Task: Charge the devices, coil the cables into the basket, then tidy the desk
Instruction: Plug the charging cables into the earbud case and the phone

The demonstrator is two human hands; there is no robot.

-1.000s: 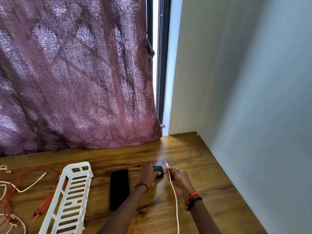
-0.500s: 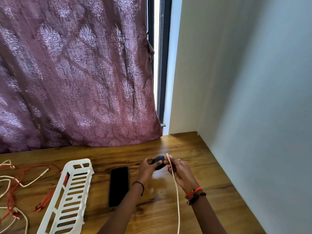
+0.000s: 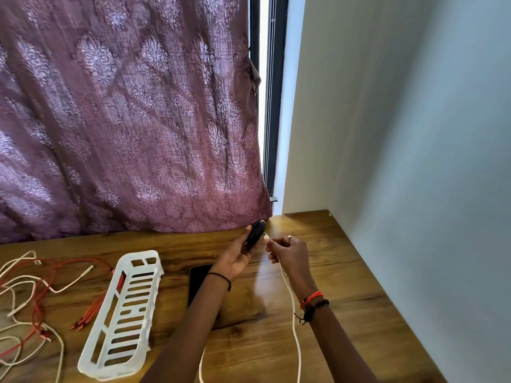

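Lifted higher now, the left hand (image 3: 235, 261) is gripping the small black device (image 3: 255, 232), and the right hand (image 3: 290, 252) is pinching the white cable plug (image 3: 266, 237) just right of it.

Probably a room at home: a patterned mauve curtain (image 3: 124, 120) fills the upper left, over a wooden desk (image 3: 345, 286) in a plain-walled corner.

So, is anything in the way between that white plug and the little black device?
Nothing visible. The right hand pinches the white plug right beside the black device, which the left hand holds above the desk.
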